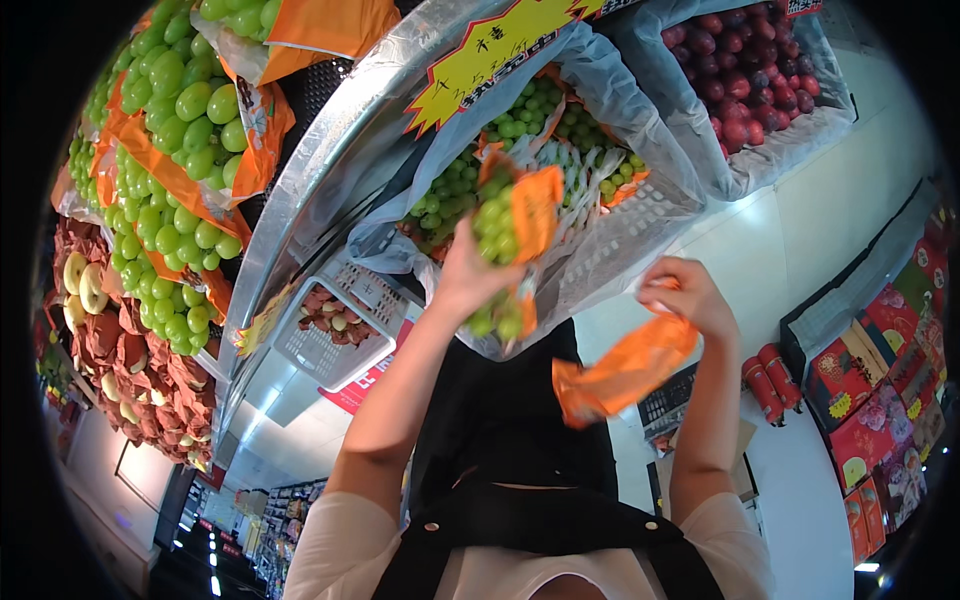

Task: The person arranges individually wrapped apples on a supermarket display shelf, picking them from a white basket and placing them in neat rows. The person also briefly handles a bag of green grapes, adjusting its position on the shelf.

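My left hand grips a bunch of green grapes that is partly covered by an orange wrapper. The bunch is blurred and hangs over a plastic-lined crate. Inside that crate lie more green grapes, some in orange and clear wrapping. To the right of the crate, my right hand pinches one end of a separate orange bag. That bag dangles below the fingers and looks flat.
A metal-edged display shelf on the left bears wrapped green grapes and paper-wrapped fruit. Dark red plums fill a lined crate at upper right. A white basket stands under the shelf, and gift boxes lie at right.
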`<move>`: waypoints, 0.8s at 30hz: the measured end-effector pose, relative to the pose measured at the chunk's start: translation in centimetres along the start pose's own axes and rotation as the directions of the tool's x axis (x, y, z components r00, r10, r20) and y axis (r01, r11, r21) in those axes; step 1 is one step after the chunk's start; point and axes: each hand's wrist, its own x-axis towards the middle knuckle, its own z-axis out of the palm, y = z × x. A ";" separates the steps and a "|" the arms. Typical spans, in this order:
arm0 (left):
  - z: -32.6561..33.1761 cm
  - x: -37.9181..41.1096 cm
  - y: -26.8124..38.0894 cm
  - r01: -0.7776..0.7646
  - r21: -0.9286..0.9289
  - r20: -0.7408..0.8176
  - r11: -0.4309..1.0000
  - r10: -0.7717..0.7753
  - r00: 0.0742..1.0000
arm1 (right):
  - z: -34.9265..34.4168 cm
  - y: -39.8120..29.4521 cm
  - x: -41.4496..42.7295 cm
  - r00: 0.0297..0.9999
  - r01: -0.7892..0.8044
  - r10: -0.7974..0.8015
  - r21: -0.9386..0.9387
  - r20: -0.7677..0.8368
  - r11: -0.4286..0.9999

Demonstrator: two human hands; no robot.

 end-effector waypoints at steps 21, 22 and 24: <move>12.1 16.4 3.3 -0.037 0.136 -0.131 0.990 0.055 0.990 | 4.9 5.6 -3.5 0.983 0.153 -0.038 0.690 -0.179 0.707; 11.1 15.7 2.6 -0.112 0.132 -0.100 0.985 0.125 0.987 | 5.2 5.7 -2.8 0.978 0.179 -0.044 0.700 -0.206 0.691; 8.2 12.6 2.2 -0.304 0.001 -0.033 0.953 0.304 0.952 | 5.9 5.2 -1.0 0.962 0.209 -0.021 0.686 -0.272 0.697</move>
